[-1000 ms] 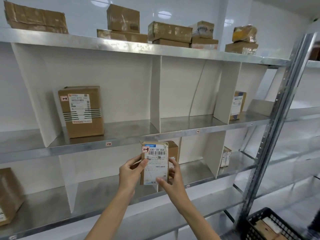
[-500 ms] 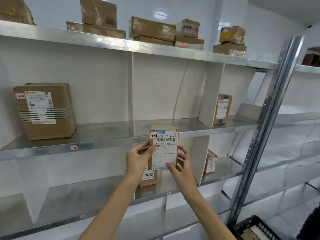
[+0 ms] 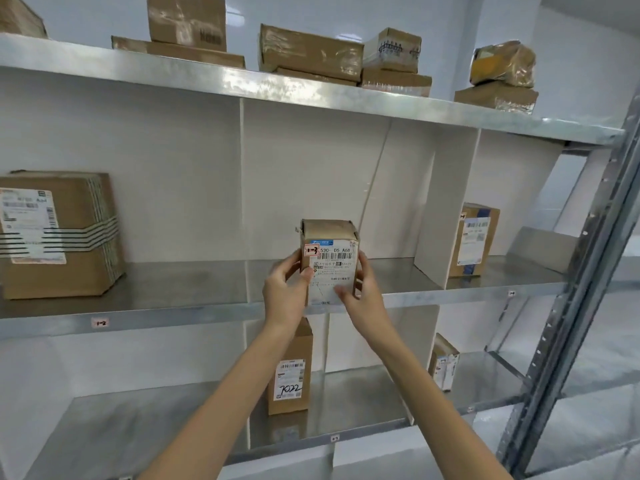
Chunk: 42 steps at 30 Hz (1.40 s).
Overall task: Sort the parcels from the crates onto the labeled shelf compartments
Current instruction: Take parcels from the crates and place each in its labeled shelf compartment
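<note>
The left hand point(image 3: 284, 296) and right hand point(image 3: 364, 299) gripped the parcel point(image 3: 329, 252) by its sides. It stood upright, long axis vertical, at the shelf point(image 3: 173, 311) front edge. The centre compartment point(image 3: 389, 271) lay directly behind it, with both hands equally near.

Left hand point(image 3: 282, 292) and right hand point(image 3: 363, 292) grip small parcel point(image 3: 329, 254) upright at middle shelf point(image 3: 194, 311) front edge, label facing camera.

Parcel: small brown cardboard box point(image 3: 330, 261), white shipping label, red-bordered "1-3" sticker.
Pose: upright, label facing camera.
Location: front edge of middle metal shelf point(image 3: 398, 275), centre compartment.
</note>
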### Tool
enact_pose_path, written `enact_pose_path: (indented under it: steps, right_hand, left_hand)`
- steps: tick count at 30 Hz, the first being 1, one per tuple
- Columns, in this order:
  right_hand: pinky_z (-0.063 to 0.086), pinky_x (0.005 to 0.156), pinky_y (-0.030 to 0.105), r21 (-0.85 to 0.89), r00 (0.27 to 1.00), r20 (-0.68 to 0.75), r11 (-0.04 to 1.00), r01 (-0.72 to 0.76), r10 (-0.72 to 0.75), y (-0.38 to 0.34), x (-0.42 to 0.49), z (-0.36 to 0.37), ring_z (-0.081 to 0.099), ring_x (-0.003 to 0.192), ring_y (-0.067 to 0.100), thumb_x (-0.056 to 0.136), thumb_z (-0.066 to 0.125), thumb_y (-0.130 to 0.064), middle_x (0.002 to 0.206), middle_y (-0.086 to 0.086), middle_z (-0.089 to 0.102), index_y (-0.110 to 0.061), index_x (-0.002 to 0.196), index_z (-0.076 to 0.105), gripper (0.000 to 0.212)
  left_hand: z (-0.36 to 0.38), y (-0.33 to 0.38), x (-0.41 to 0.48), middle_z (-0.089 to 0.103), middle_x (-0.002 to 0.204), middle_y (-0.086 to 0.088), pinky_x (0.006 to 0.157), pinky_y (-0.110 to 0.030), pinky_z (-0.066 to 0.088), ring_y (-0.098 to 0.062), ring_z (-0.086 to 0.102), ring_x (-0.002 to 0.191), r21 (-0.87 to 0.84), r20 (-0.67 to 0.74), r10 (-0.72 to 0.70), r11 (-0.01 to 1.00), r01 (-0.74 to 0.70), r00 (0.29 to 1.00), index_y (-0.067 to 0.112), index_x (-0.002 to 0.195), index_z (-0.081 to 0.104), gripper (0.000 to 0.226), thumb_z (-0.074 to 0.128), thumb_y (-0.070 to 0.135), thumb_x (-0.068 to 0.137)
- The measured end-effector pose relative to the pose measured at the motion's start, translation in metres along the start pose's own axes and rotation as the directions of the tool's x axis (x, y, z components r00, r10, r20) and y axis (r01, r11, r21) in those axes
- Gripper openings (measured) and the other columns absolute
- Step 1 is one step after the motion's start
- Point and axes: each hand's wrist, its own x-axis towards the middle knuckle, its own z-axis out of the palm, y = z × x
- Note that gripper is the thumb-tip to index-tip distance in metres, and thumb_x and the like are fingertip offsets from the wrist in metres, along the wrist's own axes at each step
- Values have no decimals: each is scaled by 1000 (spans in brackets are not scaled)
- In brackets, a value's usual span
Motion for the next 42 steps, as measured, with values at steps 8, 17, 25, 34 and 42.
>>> enact_pose_path:
  steps: [8, 17, 25, 34, 42]
  right_hand:
    - [52, 68, 13, -111, 985, 160, 993, -48, 65, 51, 83, 19, 60, 98, 16, 94, 55, -11, 122, 10, 61, -23, 140, 25, 56]
    - [46, 70, 17, -240, 961, 268, 971, 7, 60, 82, 130, 34, 58, 95, 15, 88, 64, -19, 116, 3, 59, -28, 146, 23, 72]
    - [52, 80, 34, -236, 941, 327, 972, -3, 83, 90, 164, 60, 58, 98, 24, 87, 64, -14, 113, 16, 58, -25, 142, 28, 67]
    - [48, 93, 39, -279, 947, 316, 960, 38, 54, 87, 164, 66, 55, 108, 30, 92, 57, -12, 123, 17, 49, -18, 148, 21, 67]
    - [34, 104, 36, -317, 935, 349, 947, 52, 65, 86, 154, 53, 39, 129, 30, 93, 58, -25, 140, 18, 40, -14, 152, 8, 78]
  left_hand:
    - [13, -49, 69, 65, 117, -4, 87, -29, 52, -19, 60, 108, 205, -186, 49, 979, -11, 981, 14, 121, 62, 31, 48, 11, 95]
    - [5, -75, 85, 66, 115, -7, 78, -14, 53, -19, 63, 105, 177, -268, 74, 984, -26, 960, 7, 122, 61, 29, 50, 10, 96]
    - [2, -89, 116, 67, 112, -8, 60, -8, 47, -17, 64, 95, 236, -365, 68, 971, 22, 928, 8, 118, 61, 27, 45, 7, 97]
    - [6, -90, 123, 65, 114, -5, 61, -4, 47, -12, 62, 95, 284, -350, 76, 958, 28, 934, 12, 121, 57, 26, 43, 12, 99]
    - [12, -81, 109, 60, 122, -5, 89, -32, 51, -18, 58, 111, 335, -293, 96, 942, 9, 951, 13, 124, 50, 27, 35, 17, 102]
